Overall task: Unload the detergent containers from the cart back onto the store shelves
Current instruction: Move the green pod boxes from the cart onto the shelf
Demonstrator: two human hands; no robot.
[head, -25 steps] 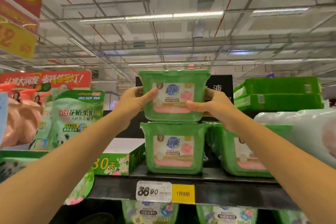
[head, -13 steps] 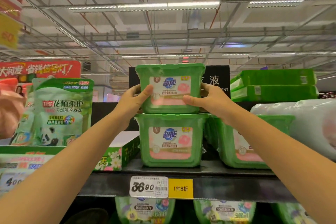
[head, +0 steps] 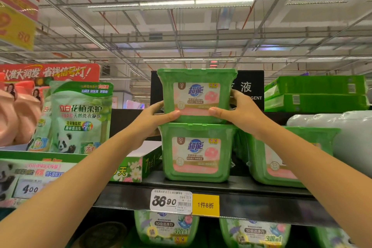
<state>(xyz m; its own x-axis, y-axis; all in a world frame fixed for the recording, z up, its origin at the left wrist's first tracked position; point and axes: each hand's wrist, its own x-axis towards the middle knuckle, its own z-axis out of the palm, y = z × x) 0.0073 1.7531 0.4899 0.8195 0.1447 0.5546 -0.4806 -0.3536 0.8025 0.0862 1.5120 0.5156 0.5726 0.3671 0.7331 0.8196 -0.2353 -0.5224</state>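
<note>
A green detergent tub [head: 196, 94] with a pink and white label sits stacked on a second identical tub [head: 196, 153] on the black top shelf [head: 261, 207]. My left hand [head: 155, 121] grips the upper tub's lower left side, thumb across its front. On the right side my right hand [head: 239, 115] holds it the same way. A third green tub [head: 269, 159] stands to the right on the shelf, partly hidden by my right forearm. The cart is out of view.
Green detergent pouches [head: 80, 117] stand in a display box [head: 130, 169] at left. A plastic-wrapped white pack [head: 354, 141] lies at right, with flat green boxes [head: 316, 94] behind. A price tag [head: 171, 201] hangs on the shelf edge. More green tubs [head: 165, 229] sit below.
The upper tub has come down from just above the lower tub and now rests on its lid. Both hands keep their grip on its sides.
</note>
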